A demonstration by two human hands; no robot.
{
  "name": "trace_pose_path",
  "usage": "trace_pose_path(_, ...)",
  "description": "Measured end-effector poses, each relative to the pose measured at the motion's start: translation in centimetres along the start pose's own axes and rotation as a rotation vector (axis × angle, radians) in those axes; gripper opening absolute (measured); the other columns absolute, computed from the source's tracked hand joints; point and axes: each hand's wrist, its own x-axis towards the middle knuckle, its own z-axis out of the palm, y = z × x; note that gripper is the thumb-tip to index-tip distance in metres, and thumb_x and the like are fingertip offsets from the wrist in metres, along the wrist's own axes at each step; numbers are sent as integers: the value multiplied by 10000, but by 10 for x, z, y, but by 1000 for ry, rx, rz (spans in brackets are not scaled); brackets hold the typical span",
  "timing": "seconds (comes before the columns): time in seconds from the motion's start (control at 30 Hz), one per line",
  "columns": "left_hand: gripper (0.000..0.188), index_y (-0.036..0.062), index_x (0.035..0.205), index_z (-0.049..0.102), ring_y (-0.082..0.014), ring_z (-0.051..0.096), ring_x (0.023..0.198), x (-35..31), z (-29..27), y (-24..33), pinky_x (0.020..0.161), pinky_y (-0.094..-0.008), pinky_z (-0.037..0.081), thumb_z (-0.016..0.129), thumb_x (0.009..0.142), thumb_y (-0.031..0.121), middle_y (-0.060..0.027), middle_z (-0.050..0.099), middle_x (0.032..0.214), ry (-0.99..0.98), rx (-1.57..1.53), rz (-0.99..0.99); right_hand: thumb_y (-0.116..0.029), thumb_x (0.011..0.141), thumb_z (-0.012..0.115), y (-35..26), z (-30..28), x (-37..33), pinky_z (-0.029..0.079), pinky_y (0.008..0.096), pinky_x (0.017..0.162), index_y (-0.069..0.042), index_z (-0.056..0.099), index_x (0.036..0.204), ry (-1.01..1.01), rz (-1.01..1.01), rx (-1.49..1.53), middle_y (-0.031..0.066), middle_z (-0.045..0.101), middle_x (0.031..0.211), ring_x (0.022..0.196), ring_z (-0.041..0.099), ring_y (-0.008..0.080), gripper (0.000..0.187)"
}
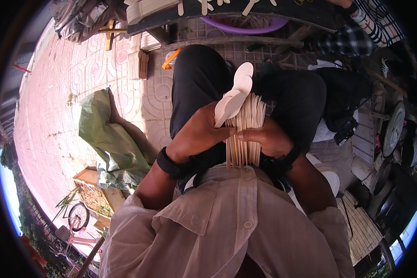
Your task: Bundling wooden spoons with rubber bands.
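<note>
A thick bundle of flat wooden spoons (245, 139) stands on edge between my hands, close against my shirt front. My left hand (194, 132) is closed on its left side, with the thumb pressed across the handles. Several loose wooden spoons (231, 103) fan out above that hand, their rounded bowls overlapping and pointing away from me. On the bundle's right side my right hand (272, 138) is wrapped round it, its thumb meeting the left one near the middle. The fingers behind the bundle are hidden.
Ahead, a dark bench (236, 10) carries more wooden pieces, with a purple basin (245, 28) beneath. Stacked wooden pieces (137, 65) stand on the paving. A green sheet (106, 136) lies to my left. At the upper right a co-worker's sleeve (375, 23) shows.
</note>
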Motion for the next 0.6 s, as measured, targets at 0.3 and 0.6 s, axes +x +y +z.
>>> trace_pose_path(0.3, 407, -33, 1148, 478, -59, 538, 684, 1, 6, -12, 615, -221, 464, 659, 787, 16, -39, 580, 845, -17, -50, 94, 5, 784, 602, -9, -2, -7, 466, 312, 850, 2, 454, 1200, -133, 24, 100, 105, 596, 1042, 935, 610, 200, 442)
trace_pose_path(0.6, 349, -17, 1100, 508, -61, 543, 649, 7, 11, -15, 596, -216, 464, 670, 802, 66, -30, 585, 835, -7, -241, 10, 2, 790, 593, 4, -6, -4, 483, 301, 801, -1, 500, 1133, -68, 1, 98, 97, 610, 954, 870, 620, 192, 355)
